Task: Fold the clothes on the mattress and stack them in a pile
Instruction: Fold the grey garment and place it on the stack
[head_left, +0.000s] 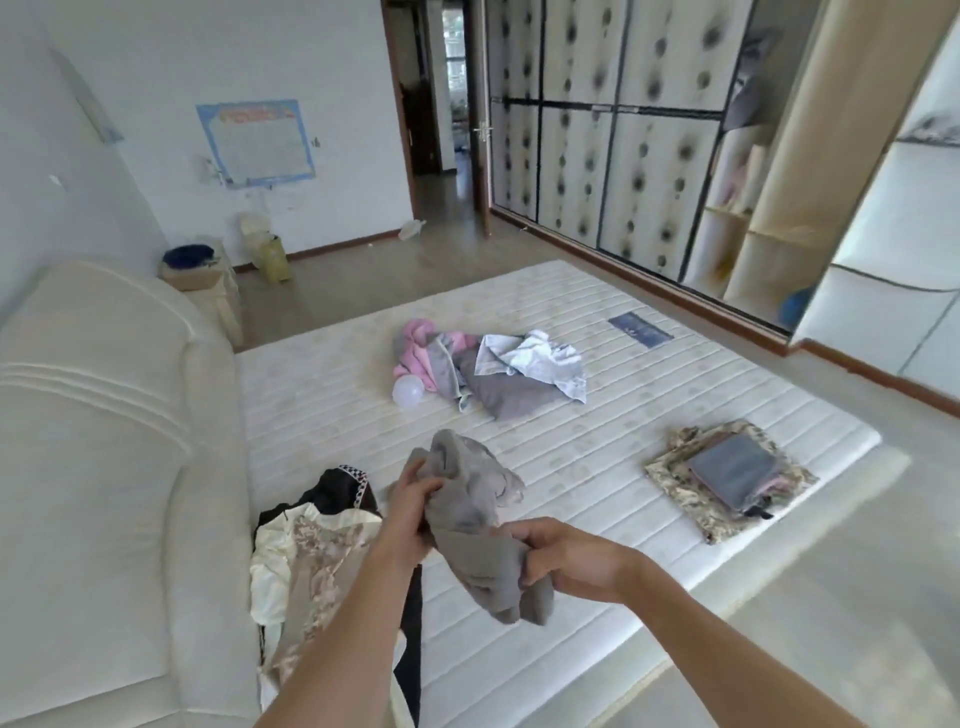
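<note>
A crumpled grey garment (478, 525) hangs in the air over the near part of the white mattress (597, 467). My left hand (410, 499) grips its upper left part. My right hand (561, 558) grips its lower right part. Unfolded pink, grey and white clothes (493, 369) lie heaped in the middle of the mattress. At the mattress's right edge sits a pile of folded clothes (727, 475), a camouflage piece underneath and a grey one on top. More loose clothes (317, 551), cream, patterned and black, lie at the near left by the headboard.
A cream padded headboard (104, 467) runs along the left. A small white balloon (408, 392) lies beside the middle heap. A blue label (640, 329) is on the far part of the mattress. Wardrobe doors (597, 130) line the far right; bare floor surrounds the mattress.
</note>
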